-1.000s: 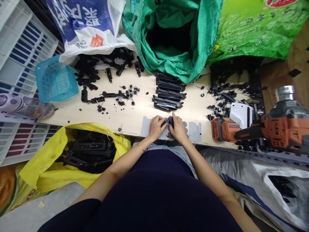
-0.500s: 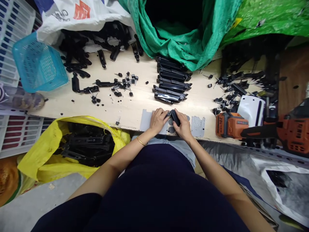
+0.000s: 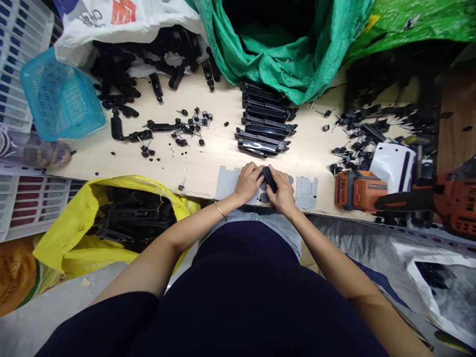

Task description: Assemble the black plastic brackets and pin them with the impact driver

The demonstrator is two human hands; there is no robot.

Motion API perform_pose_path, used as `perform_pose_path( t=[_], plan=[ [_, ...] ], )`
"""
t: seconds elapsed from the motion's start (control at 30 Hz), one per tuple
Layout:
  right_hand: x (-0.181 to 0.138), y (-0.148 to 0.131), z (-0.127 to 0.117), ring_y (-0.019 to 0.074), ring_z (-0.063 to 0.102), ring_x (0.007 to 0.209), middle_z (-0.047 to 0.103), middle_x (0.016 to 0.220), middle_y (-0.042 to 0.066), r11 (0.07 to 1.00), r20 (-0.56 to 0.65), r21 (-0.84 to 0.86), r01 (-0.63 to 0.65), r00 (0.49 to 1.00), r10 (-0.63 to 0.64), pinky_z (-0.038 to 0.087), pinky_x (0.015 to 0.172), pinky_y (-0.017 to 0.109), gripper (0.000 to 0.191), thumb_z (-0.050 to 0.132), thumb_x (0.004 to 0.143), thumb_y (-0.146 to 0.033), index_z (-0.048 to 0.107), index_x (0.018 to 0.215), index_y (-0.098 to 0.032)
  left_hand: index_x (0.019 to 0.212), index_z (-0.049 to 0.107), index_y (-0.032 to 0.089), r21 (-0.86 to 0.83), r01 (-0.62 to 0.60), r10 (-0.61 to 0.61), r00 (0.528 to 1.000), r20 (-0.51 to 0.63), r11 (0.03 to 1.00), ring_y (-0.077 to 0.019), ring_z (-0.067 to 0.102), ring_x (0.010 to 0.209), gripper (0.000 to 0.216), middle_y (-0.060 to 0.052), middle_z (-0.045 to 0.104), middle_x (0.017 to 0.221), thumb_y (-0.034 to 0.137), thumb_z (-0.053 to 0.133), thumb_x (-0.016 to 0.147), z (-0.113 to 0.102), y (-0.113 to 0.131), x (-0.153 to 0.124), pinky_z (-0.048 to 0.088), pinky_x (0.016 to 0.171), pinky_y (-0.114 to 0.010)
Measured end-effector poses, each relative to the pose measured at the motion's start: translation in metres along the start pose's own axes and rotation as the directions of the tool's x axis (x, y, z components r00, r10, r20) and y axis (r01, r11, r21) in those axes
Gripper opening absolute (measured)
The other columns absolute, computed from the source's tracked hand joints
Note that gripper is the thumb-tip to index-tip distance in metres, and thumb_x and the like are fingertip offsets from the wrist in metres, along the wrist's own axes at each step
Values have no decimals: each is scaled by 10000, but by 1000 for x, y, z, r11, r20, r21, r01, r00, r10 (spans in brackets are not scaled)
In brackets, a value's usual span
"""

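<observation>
**Left hand and right hand meet at a black part**

The black part is at the near edge of the counter, roughly in the middle, tilted with its upper end toward the left hand. The right hand is closed around it, thumb on one side and fingers on the other. The left hand is half curled, its fingertips beside the part's upper end; whether it grips a piece of its own cannot be told. A bracelet circles the left wrist.

A grey sheet lies just beside the left hand, and a grey plate lies to the right of the right hand. Beyond the hands, long black parts lie in a row, just in front of a green sack.

Black knobs with metal pins are scattered on the left, near a blue basket. Farther back, a white bag hangs over a heap of dark pieces. On the right, an orange power tool lies beside a white cover. Below the counter's left side, a yellow sack gapes, with black strips inside.
</observation>
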State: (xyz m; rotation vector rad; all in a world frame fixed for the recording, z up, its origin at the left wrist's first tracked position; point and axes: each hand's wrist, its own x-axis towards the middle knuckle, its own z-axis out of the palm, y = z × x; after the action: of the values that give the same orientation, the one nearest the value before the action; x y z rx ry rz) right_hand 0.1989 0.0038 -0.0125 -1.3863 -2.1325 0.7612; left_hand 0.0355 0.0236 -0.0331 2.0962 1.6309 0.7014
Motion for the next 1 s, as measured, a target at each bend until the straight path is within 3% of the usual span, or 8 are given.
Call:
perform_pose_path(
  t=[0.13,0.3,0.5,0.7,0.83,0.93,1.0],
  plan=[
    [-2,-2,-2,274,489,1131,570,1256,103,1000,0,10,-11,1000,11,420,983,474,651,475,782,-168,378,1425,-199,1075,630,163,-61,-205,213,960,179,977,-179,513,860,225,-36,544,867,222,587,861,-2,-4,9,433,814,-314],
    [-3,-2,-3,271,489,1135,562,1264,105,999,2,31,-9,1000,9,432,975,474,644,462,794,-154,371,1430,-210,1137,604,151,-31,-12,12,1000,20,999,-187,502,871,271,-44,532,874,187,541,876,4,4,3,426,813,-324],
    [-2,-2,-1,269,492,1143,553,1275,106,998,-12,61,-27,1000,28,443,968,482,657,455,788,-126,367,1431,-227,1102,618,154,-55,-39,40,999,11,998,-190,498,854,247,-41,526,849,189,532,873,6,10,-2,423,793,-324],
    [-5,-4,-3,257,508,1138,573,1256,110,988,-32,149,-35,999,40,436,977,472,579,496,780,-160,463,1356,-210,1087,612,159,-26,-74,74,997,0,997,-187,497,822,231,-33,511,814,176,520,876,4,11,-3,428,761,-313],
    [21,16,-36,222,582,992,643,1121,89,962,-83,207,-176,977,196,487,872,412,381,473,829,-248,592,1189,-216,1066,613,161,-24,-106,104,994,-45,994,-183,508,811,217,-31,514,820,170,542,862,8,9,-5,436,748,-308],
    [72,51,-82,232,572,963,634,1128,122,922,-304,68,-381,872,383,475,840,400,371,434,829,-231,604,1153,-172,1073,614,161,-39,-116,112,991,-76,993,-180,515,809,227,-33,521,826,166,555,853,11,8,-6,447,749,-309],
    [113,78,-114,265,519,1073,597,1189,177,856,-434,-111,-506,799,416,401,940,424,404,443,803,-180,588,1171,-96,1075,616,163,-42,-111,107,991,-82,993,-181,519,811,234,-33,527,826,160,560,848,12,9,-6,453,755,-313]
  ],
)
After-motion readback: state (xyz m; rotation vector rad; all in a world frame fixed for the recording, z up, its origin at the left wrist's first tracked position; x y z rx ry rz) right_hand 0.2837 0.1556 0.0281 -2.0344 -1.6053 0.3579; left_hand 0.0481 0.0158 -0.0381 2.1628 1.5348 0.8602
